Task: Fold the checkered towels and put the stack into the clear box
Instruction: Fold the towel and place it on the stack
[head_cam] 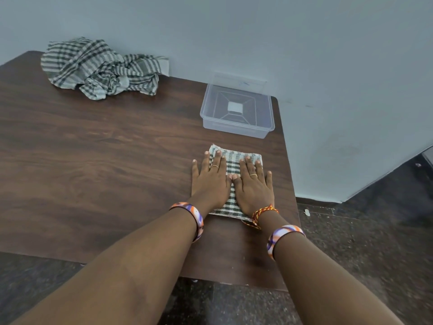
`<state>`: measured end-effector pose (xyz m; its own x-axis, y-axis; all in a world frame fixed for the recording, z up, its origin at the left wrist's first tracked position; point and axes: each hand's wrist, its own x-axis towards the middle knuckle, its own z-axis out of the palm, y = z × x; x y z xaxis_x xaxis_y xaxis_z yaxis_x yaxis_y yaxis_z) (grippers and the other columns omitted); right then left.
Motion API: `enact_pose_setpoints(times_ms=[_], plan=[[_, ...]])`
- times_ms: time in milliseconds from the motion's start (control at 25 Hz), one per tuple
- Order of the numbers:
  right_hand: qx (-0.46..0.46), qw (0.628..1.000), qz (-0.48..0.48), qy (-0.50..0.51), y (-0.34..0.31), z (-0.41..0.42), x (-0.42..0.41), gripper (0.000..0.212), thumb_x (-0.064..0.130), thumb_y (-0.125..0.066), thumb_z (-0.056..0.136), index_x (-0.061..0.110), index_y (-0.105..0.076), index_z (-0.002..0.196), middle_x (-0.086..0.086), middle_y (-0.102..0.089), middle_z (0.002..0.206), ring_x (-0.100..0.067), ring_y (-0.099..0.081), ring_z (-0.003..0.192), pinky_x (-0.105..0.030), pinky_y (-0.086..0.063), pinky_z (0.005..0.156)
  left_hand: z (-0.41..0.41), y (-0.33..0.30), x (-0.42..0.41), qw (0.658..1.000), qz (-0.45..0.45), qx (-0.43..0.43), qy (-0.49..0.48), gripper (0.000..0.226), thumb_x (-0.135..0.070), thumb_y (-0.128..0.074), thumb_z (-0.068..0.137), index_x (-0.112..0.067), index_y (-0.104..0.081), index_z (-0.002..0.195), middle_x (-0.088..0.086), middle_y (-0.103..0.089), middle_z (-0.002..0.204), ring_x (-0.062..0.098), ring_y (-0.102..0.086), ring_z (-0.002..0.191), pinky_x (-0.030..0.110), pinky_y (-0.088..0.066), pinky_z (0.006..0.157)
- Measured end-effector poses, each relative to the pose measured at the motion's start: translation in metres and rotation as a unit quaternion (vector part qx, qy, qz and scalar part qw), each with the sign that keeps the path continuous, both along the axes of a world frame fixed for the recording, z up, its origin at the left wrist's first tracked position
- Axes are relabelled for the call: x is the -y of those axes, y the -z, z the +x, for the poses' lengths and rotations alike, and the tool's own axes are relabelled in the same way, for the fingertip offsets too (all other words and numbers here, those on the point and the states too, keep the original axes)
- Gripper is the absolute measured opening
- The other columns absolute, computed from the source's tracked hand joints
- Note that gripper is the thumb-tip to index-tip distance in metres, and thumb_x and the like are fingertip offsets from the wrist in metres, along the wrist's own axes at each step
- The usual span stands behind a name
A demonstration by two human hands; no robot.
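Note:
A folded checkered towel point(232, 160) lies flat near the table's right edge. My left hand point(210, 181) and my right hand point(254, 186) rest palm-down on it side by side, fingers spread, thumbs touching, covering most of it. Beyond the towel stands the clear box point(210, 118), lidless and holding nothing. A crumpled heap of checkered towels point(100, 66) sits at the far left of the table against the wall.
The dark wooden table point(93, 160) ends just right of the folded towel and the box. A grey wall runs behind it. Dark speckled floor lies to the right and in front.

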<state>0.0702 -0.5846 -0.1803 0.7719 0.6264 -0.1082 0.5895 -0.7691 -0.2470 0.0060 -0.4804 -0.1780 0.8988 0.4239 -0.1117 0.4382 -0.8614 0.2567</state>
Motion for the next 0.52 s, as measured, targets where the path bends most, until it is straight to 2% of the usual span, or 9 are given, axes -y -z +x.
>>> enact_pose_setpoints(times_ms=[80, 120, 160, 240, 280, 360, 440, 520], plan=[[0.015, 1.000, -0.007, 0.004, -0.004, 0.000, -0.002, 0.053, 0.037, -0.021, 0.101, 0.020, -0.014, 0.151, 0.002, -0.008, 0.161, -0.021, 0.000, 0.149, -0.042, 0.001, 0.119, 0.001, -0.002, -0.007, 0.999, -0.024, -0.015, 0.023, 0.059, -0.039, -0.021, 0.100, -0.015, -0.003, 0.151, 0.001, 0.008, 0.161, 0.029, 0.009, 0.148, 0.052, 0.001, 0.117], [0.039, 0.999, -0.009, 0.009, -0.008, 0.001, -0.004, 0.051, 0.034, -0.026, 0.100, 0.018, -0.026, 0.148, -0.002, -0.020, 0.158, -0.024, -0.012, 0.147, -0.042, -0.006, 0.119, 0.000, -0.006, -0.013, 0.999, -0.029, -0.018, 0.039, 0.060, -0.040, -0.024, 0.100, -0.014, -0.007, 0.151, 0.002, 0.004, 0.161, 0.030, 0.005, 0.148, 0.052, -0.004, 0.117], [0.076, 0.997, -0.006, 0.014, -0.015, 0.001, -0.008, 0.045, 0.032, -0.031, 0.099, 0.016, -0.042, 0.140, -0.006, -0.036, 0.151, -0.026, -0.027, 0.141, -0.041, -0.017, 0.116, -0.001, -0.010, -0.023, 0.998, -0.025, -0.013, 0.057, 0.060, -0.040, -0.030, 0.099, -0.014, -0.014, 0.150, 0.003, -0.003, 0.161, 0.030, -0.004, 0.147, 0.051, -0.012, 0.116], [0.124, 0.992, 0.012, 0.016, -0.031, 0.004, -0.022, 0.032, 0.026, -0.037, 0.096, 0.011, -0.062, 0.109, -0.010, -0.061, 0.120, -0.030, -0.051, 0.117, -0.038, -0.036, 0.097, -0.002, -0.020, -0.041, 0.995, -0.027, 0.008, 0.092, 0.053, -0.034, -0.042, 0.095, -0.015, -0.031, 0.143, 0.007, -0.029, 0.154, 0.030, -0.030, 0.139, 0.048, -0.033, 0.109], [0.122, 0.992, 0.024, 0.008, -0.039, 0.003, -0.032, 0.030, 0.024, -0.038, 0.095, 0.009, -0.064, 0.098, -0.011, -0.064, 0.108, -0.032, -0.056, 0.106, -0.036, -0.040, 0.085, -0.003, -0.028, -0.051, 0.993, -0.050, 0.025, 0.104, 0.049, -0.029, -0.046, 0.093, -0.016, -0.037, 0.139, 0.009, -0.041, 0.146, 0.030, -0.040, 0.132, 0.046, -0.040, 0.102], [0.078, 0.996, 0.042, -0.026, -0.048, 0.002, -0.066, 0.029, 0.022, -0.040, 0.093, 0.007, -0.064, 0.092, -0.015, -0.066, 0.100, -0.036, -0.060, 0.095, -0.034, -0.039, 0.070, -0.005, -0.046, -0.075, 0.988, -0.083, 0.055, 0.117, 0.039, -0.019, -0.049, 0.089, -0.014, -0.049, 0.127, 0.013, -0.057, 0.129, 0.033, -0.053, 0.118, 0.040, -0.048, 0.089], [0.018, 0.997, 0.042, -0.058, -0.053, 0.000, -0.103, 0.027, 0.021, -0.044, 0.090, 0.006, -0.065, 0.094, -0.018, -0.067, 0.102, -0.038, -0.061, 0.095, -0.034, -0.041, 0.069, -0.004, -0.063, -0.105, 0.992, -0.051, 0.020, 0.116, 0.024, -0.016, -0.050, 0.087, -0.006, -0.060, 0.107, 0.017, -0.064, 0.113, 0.035, -0.060, 0.104, 0.031, -0.044, 0.072], [-0.039, 0.996, 0.023, -0.078, -0.056, -0.004, -0.144, 0.026, 0.020, -0.047, 0.088, 0.005, -0.067, 0.095, -0.019, -0.067, 0.104, -0.038, -0.061, 0.097, -0.034, -0.046, 0.075, -0.008, -0.073, -0.144, 0.992, -0.034, -0.050, 0.111, 0.022, -0.019, -0.054, 0.086, -0.004, -0.063, 0.100, 0.018, -0.065, 0.108, 0.034, -0.061, 0.098, 0.030, -0.041, 0.068]])
